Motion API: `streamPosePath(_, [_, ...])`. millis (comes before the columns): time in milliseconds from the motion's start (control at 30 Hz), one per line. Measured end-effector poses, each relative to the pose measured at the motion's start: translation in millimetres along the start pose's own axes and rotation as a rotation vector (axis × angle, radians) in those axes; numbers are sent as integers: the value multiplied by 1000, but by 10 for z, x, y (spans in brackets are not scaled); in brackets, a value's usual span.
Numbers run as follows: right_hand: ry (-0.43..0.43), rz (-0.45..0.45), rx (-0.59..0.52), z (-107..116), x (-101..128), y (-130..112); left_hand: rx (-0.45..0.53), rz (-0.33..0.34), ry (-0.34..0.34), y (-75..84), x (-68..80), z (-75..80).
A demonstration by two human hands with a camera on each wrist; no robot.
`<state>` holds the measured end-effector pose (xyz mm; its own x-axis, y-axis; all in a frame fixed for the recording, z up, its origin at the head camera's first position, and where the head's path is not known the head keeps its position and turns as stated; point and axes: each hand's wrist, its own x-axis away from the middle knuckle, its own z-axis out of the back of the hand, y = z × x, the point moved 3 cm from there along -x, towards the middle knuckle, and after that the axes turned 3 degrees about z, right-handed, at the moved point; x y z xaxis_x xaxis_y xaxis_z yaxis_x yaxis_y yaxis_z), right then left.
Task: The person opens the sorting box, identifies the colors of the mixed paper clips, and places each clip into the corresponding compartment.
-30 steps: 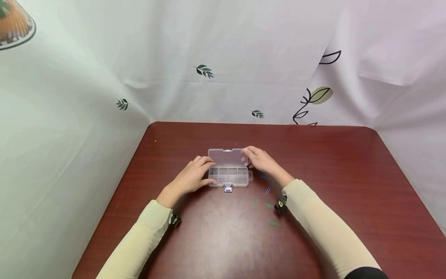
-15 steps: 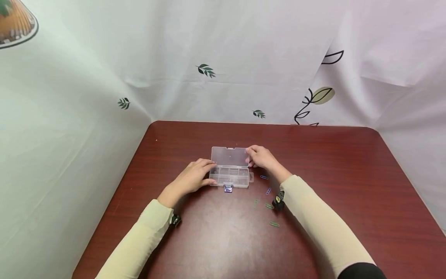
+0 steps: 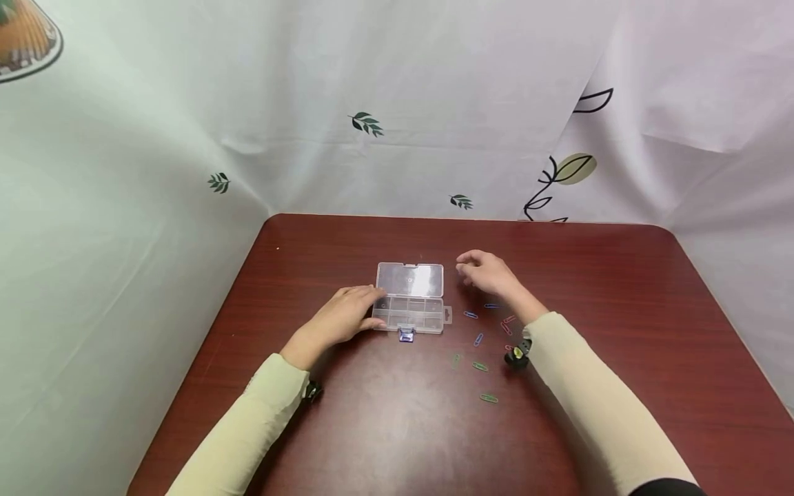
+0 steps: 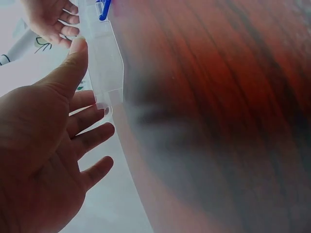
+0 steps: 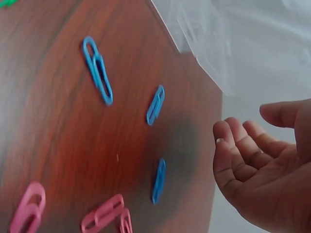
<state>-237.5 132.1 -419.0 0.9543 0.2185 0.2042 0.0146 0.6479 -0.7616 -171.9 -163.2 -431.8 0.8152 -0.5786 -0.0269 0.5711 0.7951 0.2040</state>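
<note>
The clear plastic box (image 3: pixel 409 300) sat near the middle of the dark red surface (image 3: pixel 620 289), its lid thrown back flat and the compartments bare as far as could be seen. The left hand (image 3: pixel 344 318) rested against the box's left end, fingers straight, thumb laid along the rim, steadying rather than gripping. The right hand (image 3: pixel 486 272) hung just right of the lid, apart from it, fingers loosely curled and holding nothing. So the opening looked done; any filling had not begun. Right of the box lay the loose paper clips: blue ones (image 3: pixel 477 339) closest, pink ones (image 3: pixel 506 325) further right, green ones (image 3: pixel 488 397) nearer the person. A small blue latch (image 3: pixel 406 335) stuck out from the box's near edge. Behind the surface hung a white cloth (image 3: pixel 372 124) printed with small leaves, draped round on both sides.
</note>
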Motion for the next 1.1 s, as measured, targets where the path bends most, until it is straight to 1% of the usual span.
streamPosePath(200, [-24,66,56,198,119,76,7,-12,-22,9,-13,27])
streamPosePath(333, [-13,96,85,299,199,158,30,-43,-12,12,-25,37])
streamPosePath(533, [-1,148,82,429,323,283,39,-69,0,0,-35,16])
streamPosePath(700, [-9,183,70,500,415,374,39,-51,-27,3,-43,3])
streamPosePath(867, [-33,184,56,534,483,495,32,-13,-60,4,-35,12])
streamPosePath(967, [-42,186,52,549,515,564,31,-5,-64,2,-28,17])
streamPosePath(1100, [-55,196,53,548,556,654,30,-12,-61,1,-28,3])
